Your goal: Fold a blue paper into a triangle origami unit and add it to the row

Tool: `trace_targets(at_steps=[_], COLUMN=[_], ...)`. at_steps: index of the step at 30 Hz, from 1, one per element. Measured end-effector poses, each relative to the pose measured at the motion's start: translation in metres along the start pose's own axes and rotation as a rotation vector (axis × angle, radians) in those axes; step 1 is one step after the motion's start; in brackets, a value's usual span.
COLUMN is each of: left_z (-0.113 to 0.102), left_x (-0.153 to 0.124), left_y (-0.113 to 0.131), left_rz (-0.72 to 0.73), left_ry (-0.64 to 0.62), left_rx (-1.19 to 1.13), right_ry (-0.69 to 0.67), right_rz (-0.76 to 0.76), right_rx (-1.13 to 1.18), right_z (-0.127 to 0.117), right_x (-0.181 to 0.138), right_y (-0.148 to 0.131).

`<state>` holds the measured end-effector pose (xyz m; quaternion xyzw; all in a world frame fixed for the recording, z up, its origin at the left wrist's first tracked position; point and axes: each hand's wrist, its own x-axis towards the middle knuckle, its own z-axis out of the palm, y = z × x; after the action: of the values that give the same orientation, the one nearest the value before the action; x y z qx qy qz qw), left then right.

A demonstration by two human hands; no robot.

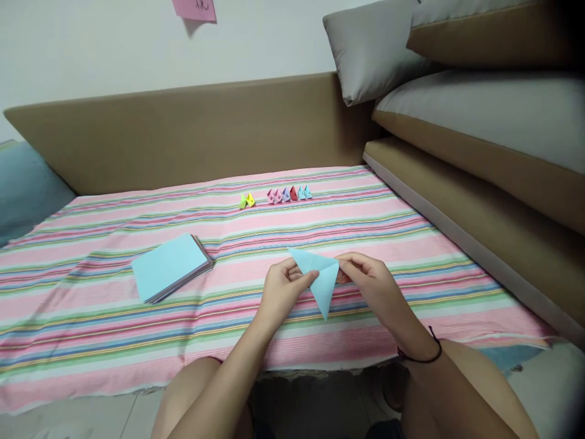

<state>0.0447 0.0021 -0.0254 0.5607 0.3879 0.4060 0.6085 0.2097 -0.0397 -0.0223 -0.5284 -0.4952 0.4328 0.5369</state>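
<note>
A light blue paper folded into a triangle (321, 277) hangs point-down just above the striped cloth. My left hand (283, 289) pinches its left corner, fingers closed on the paper. My right hand (370, 283) pinches the right corner, also closed on it; a dark cord circles that wrist. To the left on the cloth lies a stack of coloured paper sheets (170, 267) with a light blue sheet on top.
A row of several small folded paper pieces (278, 195) in yellow, pink, purple and blue sits further back on the striped cloth (114, 329). Brown cushions (479, 201) and a grey pillow (370, 49) are stacked at right. My knees show below the bed edge.
</note>
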Motion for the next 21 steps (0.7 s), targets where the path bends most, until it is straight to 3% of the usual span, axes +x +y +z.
trace_targets(at_steps=[14,21], left_z=[-0.0023,-0.0078], left_x=[0.0023,0.0024], left_y=[-0.0043,0.0001], left_rz=[-0.073,-0.091], left_ry=[-0.091,-0.061], left_rx=[-0.031,-0.019], right_ry=[-0.032,-0.122], right_rz=[0.023,0.008], right_rx=[-0.142,-0.242], right_z=[-0.0034,-0.0019], right_x=[-0.0015,-0.0017], right_y=[0.0053,0.0062])
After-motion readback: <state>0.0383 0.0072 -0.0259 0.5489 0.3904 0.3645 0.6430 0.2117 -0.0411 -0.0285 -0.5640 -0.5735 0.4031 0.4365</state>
